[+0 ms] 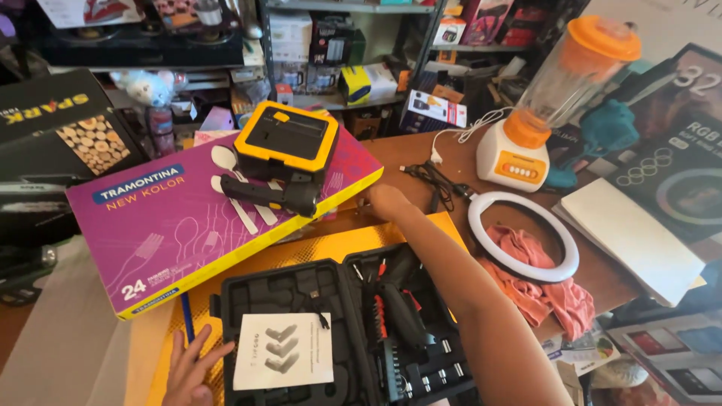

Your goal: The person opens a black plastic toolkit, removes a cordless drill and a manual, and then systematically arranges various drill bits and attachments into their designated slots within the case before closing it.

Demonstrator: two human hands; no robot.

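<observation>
Black tool case (pixel 301 301), left hand (pixel 192 368) beside

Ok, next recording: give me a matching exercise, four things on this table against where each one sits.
Things:
1. blender
2. ring light
3. booklet
4. yellow and black device

Places:
A. on top of the purple flat box
B. inside the open black tool case
C. lying on the pink cloth
D. standing at the far right of the table, near the shelves

Pairs: 1-D, 2-C, 3-B, 4-A
</observation>
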